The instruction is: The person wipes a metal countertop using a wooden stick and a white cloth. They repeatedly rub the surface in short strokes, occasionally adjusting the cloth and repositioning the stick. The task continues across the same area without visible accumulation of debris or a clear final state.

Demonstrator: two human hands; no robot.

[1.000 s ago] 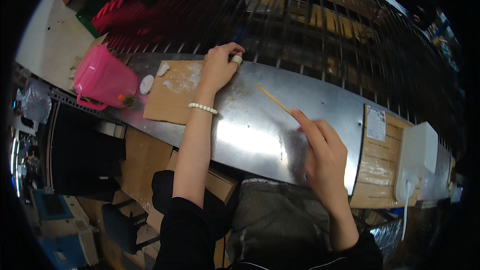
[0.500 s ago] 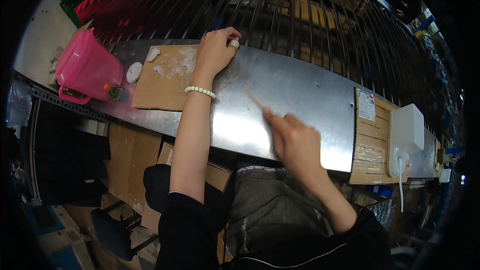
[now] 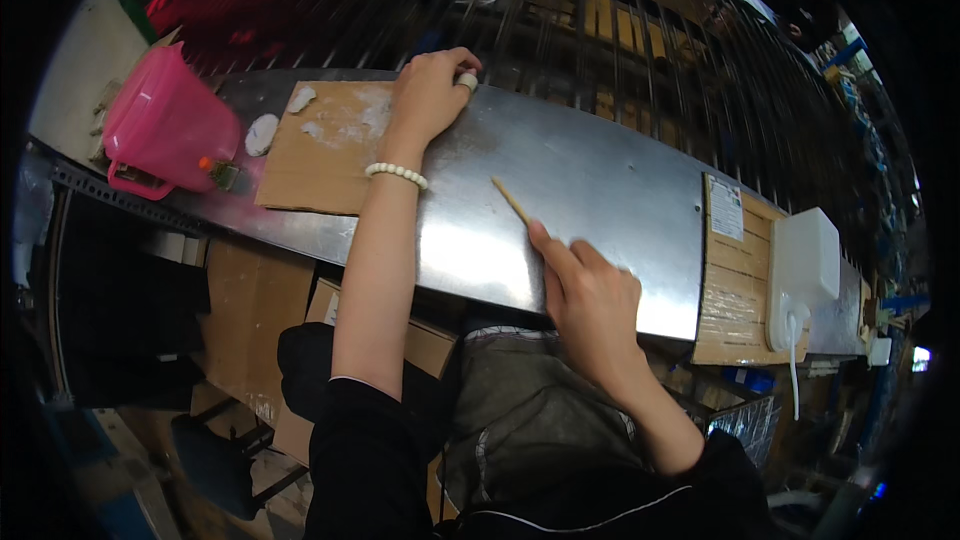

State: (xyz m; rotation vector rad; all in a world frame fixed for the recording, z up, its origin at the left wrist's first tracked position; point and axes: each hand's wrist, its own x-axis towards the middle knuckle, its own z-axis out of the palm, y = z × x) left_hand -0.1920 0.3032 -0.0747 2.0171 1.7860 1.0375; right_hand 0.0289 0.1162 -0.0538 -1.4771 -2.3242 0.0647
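A: Step?
B: Handling the stick [image 3: 511, 201], we'd say: it's right of the smudged cardboard [image 3: 310, 175], pinched in the right hand [image 3: 592, 305], on or above the metal bench [image 3: 590, 180], we can't tell which.
A: Left hand [image 3: 428, 95]?
B: Curled, at the cardboard's far right corner; whether it grips anything, we can't tell.
A: Next move?
B: Calls for a firm pinch and steady tip, we judge.
A: Farther out?
B: White lump [image 3: 261, 135] just left of the cardboard, then a pink bucket [image 3: 170, 120].
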